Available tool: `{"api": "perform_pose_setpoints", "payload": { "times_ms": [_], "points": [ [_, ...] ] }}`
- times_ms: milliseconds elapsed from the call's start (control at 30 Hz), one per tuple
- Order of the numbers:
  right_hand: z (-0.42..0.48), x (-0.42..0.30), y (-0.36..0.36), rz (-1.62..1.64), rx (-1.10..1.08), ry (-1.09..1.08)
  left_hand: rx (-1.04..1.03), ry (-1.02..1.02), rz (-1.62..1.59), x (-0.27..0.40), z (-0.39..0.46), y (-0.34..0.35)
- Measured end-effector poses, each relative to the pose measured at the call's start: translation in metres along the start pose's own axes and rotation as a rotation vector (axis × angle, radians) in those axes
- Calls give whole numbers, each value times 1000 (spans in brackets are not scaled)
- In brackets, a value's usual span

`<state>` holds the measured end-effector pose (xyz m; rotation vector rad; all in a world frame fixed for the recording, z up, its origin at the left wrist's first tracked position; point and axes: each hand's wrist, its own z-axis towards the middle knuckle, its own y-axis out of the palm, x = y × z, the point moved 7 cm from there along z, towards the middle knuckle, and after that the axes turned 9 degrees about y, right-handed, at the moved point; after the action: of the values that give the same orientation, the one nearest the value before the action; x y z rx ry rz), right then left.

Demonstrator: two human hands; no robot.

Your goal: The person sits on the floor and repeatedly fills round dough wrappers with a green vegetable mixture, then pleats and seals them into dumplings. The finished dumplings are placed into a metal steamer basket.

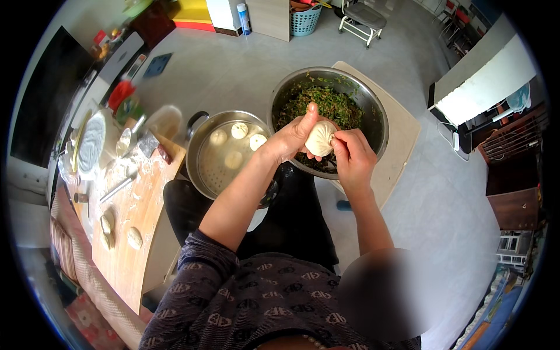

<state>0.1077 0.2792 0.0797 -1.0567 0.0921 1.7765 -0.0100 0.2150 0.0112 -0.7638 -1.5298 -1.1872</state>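
A pleated dough bun (320, 139) rests in my left hand (292, 136), whose thumb points up beside it. The fingertips of my right hand (355, 156) pinch the gathered top of the bun. Both hands are above a large steel bowl (384, 131) of chopped green filling (326, 103). Left of the bowl stands a steel steamer pot (192, 168), where several buns (239, 130) lie spaced apart on a perforated tray (216, 175). My left forearm hides part of the pot.
At the left, a floured wooden board (127, 271) carries dough pieces (134, 238), a rolling pin (118, 188) and a dough scraper (148, 143). A white tub (107, 144) stands behind them. The bowl rests on a beige tabletop (400, 127). A wheeled chair (365, 19) stands farther off.
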Motion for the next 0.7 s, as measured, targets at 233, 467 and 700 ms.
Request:
{"api": "perform_pose_setpoints", "payload": {
  "times_ms": [233, 467, 700],
  "points": [
    [-4, 6, 10, 169, -42, 216, 106, 150, -14, 10, -12, 4],
    [-4, -17, 18, 122, -40, 104, 87, 187, -65, 5, -15, -9],
    [-3, -32, 32, 87, -31, 23, 152, 220, -140, 26, -44, -15]
  ]
}}
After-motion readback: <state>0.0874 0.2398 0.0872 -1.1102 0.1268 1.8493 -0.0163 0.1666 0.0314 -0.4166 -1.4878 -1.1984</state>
